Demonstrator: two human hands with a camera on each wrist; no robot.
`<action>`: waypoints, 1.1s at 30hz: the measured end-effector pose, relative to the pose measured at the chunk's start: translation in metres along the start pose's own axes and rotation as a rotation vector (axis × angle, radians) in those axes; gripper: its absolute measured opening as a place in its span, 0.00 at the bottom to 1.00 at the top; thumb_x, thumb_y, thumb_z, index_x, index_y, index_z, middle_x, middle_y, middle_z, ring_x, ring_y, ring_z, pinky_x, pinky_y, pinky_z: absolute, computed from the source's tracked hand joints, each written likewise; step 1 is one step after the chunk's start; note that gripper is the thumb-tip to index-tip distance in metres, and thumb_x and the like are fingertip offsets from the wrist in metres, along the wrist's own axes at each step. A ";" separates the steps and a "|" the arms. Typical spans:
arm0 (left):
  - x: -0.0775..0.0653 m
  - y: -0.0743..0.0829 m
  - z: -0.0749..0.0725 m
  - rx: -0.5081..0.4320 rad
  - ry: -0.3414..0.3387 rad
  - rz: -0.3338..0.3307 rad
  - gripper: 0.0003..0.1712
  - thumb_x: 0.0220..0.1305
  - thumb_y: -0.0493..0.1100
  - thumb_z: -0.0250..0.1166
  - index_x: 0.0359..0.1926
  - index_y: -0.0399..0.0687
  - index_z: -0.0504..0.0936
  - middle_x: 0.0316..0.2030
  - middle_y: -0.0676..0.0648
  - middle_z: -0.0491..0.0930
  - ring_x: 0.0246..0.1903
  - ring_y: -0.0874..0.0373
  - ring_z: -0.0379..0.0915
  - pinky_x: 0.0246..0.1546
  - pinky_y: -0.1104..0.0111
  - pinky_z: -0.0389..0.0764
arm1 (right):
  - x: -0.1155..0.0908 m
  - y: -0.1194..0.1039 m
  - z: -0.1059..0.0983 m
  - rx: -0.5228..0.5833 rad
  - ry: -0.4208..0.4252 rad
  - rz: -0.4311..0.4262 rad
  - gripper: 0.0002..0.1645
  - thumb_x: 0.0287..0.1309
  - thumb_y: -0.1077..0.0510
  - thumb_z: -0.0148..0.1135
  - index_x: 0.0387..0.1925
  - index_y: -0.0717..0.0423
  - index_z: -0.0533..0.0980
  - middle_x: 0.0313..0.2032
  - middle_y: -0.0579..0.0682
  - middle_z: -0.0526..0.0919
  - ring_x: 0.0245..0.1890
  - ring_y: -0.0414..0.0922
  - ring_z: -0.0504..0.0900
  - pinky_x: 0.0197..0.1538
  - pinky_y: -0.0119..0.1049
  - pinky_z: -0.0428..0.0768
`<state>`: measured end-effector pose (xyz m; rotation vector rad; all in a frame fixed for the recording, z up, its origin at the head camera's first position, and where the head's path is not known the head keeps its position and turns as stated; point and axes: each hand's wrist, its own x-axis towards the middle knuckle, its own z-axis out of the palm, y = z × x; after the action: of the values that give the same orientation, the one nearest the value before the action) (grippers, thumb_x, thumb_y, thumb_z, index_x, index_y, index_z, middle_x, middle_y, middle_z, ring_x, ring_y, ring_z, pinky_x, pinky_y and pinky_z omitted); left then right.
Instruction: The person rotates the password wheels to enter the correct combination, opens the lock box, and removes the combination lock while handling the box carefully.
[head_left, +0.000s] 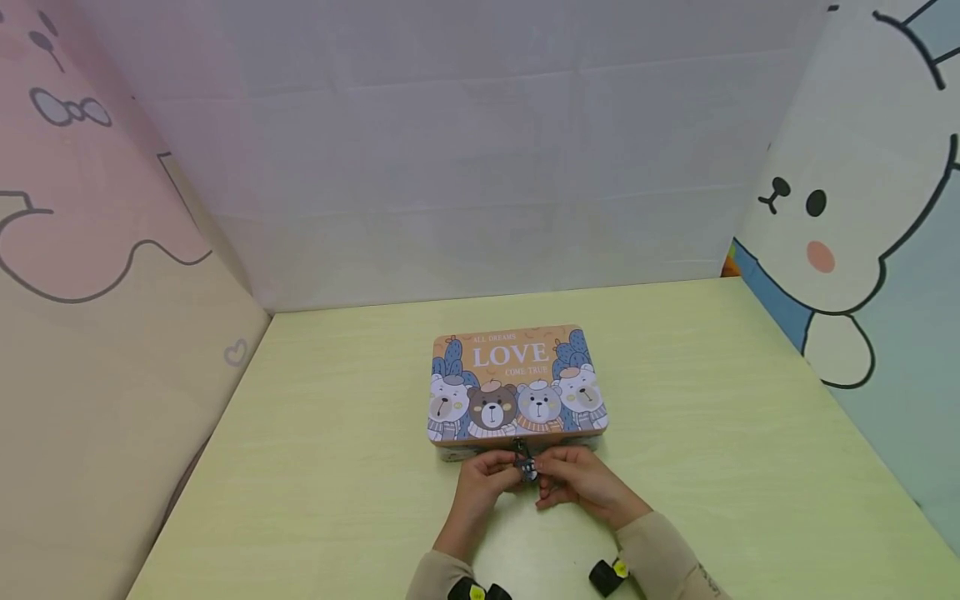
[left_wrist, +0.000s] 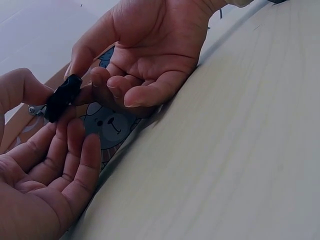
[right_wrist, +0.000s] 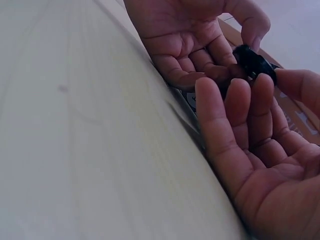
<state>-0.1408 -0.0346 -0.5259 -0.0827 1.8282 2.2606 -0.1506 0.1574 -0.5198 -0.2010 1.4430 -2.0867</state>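
Observation:
A tin box with a printed lid of cartoon bears and the word LOVE lies shut on the table. At its front hangs a small dark padlock with white marks like number dials, its shackle at the box's latch. My left hand pinches the padlock from the left between thumb and finger. From the right, my right hand pinches its other end. Both wrist views show the padlock dark between the fingertips, the other fingers loosely curled below. Its dials cannot be read there.
The pale yellow-green table extends around the box. A white back panel and side panels with cartoon drawings, a pink one at left and a bear one at right, enclose it.

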 end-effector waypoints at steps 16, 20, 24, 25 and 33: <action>-0.001 0.000 0.000 0.014 -0.011 0.022 0.17 0.51 0.27 0.66 0.42 0.16 0.79 0.31 0.45 0.86 0.28 0.65 0.80 0.30 0.75 0.80 | 0.000 0.000 0.000 -0.001 0.008 0.006 0.10 0.68 0.65 0.53 0.34 0.55 0.79 0.26 0.48 0.79 0.28 0.39 0.80 0.40 0.42 0.86; -0.001 0.002 0.000 0.011 -0.013 0.013 0.17 0.53 0.27 0.66 0.42 0.15 0.78 0.32 0.43 0.86 0.28 0.65 0.80 0.30 0.75 0.81 | 0.000 0.000 0.000 -0.003 0.015 0.003 0.09 0.68 0.64 0.53 0.34 0.56 0.79 0.26 0.49 0.79 0.28 0.39 0.80 0.39 0.42 0.87; -0.001 0.002 0.000 0.019 -0.020 0.014 0.16 0.54 0.26 0.65 0.42 0.14 0.78 0.33 0.41 0.86 0.27 0.65 0.80 0.31 0.74 0.81 | 0.000 0.000 -0.001 -0.002 0.016 0.000 0.09 0.68 0.64 0.53 0.34 0.55 0.79 0.26 0.48 0.79 0.28 0.39 0.80 0.39 0.42 0.87; -0.001 0.003 0.001 0.018 -0.019 0.014 0.16 0.54 0.26 0.65 0.42 0.13 0.77 0.33 0.41 0.86 0.27 0.64 0.80 0.31 0.74 0.81 | 0.000 0.000 -0.001 0.000 0.017 0.000 0.09 0.68 0.64 0.53 0.34 0.55 0.79 0.26 0.48 0.79 0.28 0.39 0.80 0.39 0.42 0.87; -0.001 0.002 0.001 0.008 -0.012 0.018 0.16 0.56 0.27 0.63 0.42 0.13 0.77 0.33 0.40 0.86 0.26 0.63 0.80 0.31 0.73 0.83 | 0.000 0.001 -0.001 0.001 0.018 -0.004 0.09 0.68 0.64 0.53 0.34 0.56 0.79 0.26 0.48 0.79 0.28 0.39 0.80 0.39 0.42 0.87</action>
<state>-0.1401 -0.0341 -0.5231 -0.0515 1.8393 2.2603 -0.1506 0.1577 -0.5213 -0.1857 1.4528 -2.0973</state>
